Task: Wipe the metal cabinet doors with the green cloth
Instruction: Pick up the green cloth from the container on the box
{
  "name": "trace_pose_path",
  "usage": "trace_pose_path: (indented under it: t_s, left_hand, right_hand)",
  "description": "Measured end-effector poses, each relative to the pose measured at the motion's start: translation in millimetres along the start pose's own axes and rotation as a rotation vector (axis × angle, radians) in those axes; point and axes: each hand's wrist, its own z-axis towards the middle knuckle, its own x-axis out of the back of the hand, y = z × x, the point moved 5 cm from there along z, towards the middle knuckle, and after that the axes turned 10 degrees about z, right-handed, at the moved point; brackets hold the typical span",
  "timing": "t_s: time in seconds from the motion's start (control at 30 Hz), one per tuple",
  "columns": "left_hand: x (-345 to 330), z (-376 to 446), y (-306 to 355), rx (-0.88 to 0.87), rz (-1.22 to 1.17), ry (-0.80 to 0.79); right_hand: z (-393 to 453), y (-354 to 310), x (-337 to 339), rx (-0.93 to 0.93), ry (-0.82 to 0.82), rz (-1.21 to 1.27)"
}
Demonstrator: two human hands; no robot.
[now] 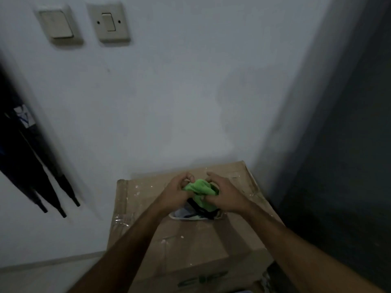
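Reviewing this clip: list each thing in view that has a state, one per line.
green cloth: bunched, held between both hands above the box
left hand: grips the cloth
right hand: grips the cloth
cardboard box: closed, taped
wall switches: position unclear
umbrellas: folded, against the wall

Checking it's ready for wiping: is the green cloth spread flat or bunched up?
Bunched up. The cloth is a crumpled wad gripped between both hands, left and right, above the box.
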Motion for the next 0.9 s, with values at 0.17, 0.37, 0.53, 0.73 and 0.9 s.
trace_pose_path:
  t_s: [0.17,0.37,0.53,0.73,0.9]
  left_hand:
    - [8,-10,33,0.060,-0.318,-0.018]
    - [-11,-18,79,0.087,-0.557,-0.095]
    - [-43,-29,124,0.081,-0.587,-0.130]
    - [-85,-63,214,-0.107,-0.491,-0.266]
    - [-138,-104,306,-0.363,-0.261,-0.287]
  right_hand:
    - [-20,-37,30,-0.038,0.039,0.375]
    - [-59,-64,60,-0.128,0.122,0.743]
    - [-105,-75,88,-0.232,0.237,0.947]
    - [-181,-91,140,-0.228,0.286,1.132]
    - [-269,-115,203,-0.034,0.308,1.229]
